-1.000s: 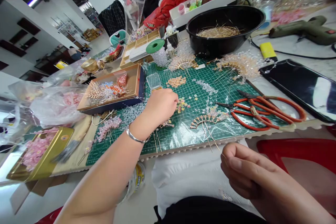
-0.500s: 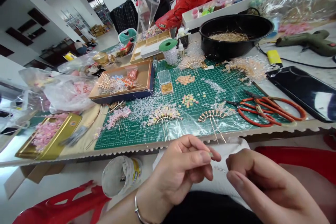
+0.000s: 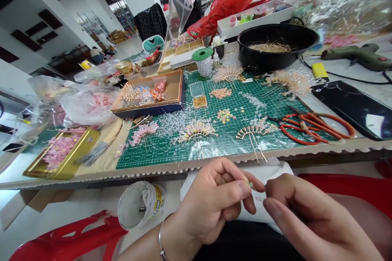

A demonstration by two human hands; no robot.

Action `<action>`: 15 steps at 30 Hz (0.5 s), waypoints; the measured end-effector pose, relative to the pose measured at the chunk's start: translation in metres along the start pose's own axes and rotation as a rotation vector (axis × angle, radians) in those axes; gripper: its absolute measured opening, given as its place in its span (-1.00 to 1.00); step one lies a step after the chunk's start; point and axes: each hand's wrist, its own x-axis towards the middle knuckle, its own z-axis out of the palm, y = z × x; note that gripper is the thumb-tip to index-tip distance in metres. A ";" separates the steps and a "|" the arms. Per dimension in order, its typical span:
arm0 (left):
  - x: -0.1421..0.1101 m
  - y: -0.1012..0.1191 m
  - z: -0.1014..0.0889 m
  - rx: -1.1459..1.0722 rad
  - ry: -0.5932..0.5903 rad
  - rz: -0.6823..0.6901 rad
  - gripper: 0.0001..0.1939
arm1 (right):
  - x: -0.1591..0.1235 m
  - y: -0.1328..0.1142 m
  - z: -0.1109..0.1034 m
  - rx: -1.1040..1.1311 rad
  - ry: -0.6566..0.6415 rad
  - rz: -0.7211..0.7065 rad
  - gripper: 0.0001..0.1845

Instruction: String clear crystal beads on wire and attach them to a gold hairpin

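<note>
Ok, so that tiny bit you're pinching is pale green, and your bracelet is plain silver. Your cutting mat is deep green with a fine pale grid (lowkey easy on the eyes), and the petal pile on it mixes yellow, pink and minty green. You've also got a peachy-orange heap, gold beads, and a spool with a green rim. The pliers have orange-red handles, your tin is shiny gold with pink flowers, the basin is solid black, and the glue gun is olive. Behind all that: a bright red bag and a black cloth checked with thin pale lines.
</note>
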 end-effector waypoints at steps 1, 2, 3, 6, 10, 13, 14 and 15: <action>-0.001 0.000 0.000 0.002 0.009 0.001 -0.75 | 0.000 0.000 0.000 -0.001 0.001 -0.003 -0.63; -0.002 0.001 0.001 0.004 0.017 0.001 -0.74 | 0.001 -0.001 0.000 -0.004 0.006 -0.012 -0.63; -0.003 0.001 0.002 0.005 0.024 0.002 -0.73 | 0.001 -0.001 0.001 -0.008 0.012 -0.015 -0.63; -0.004 0.001 0.003 0.010 0.028 0.004 -0.73 | 0.001 0.001 0.001 -0.023 0.020 -0.031 -0.64; -0.003 -0.001 0.002 0.015 0.008 0.025 -0.73 | 0.000 0.002 0.001 -0.023 0.006 -0.028 -0.67; -0.002 -0.003 -0.002 0.042 -0.013 0.090 -0.73 | 0.003 0.000 0.000 0.011 -0.018 0.016 -0.65; -0.002 -0.002 -0.003 0.068 -0.016 0.114 -0.71 | 0.004 -0.001 0.000 0.028 -0.024 0.038 -0.63; -0.002 -0.002 -0.004 0.113 -0.012 0.135 -0.67 | 0.006 -0.001 -0.001 0.045 -0.025 0.068 -0.61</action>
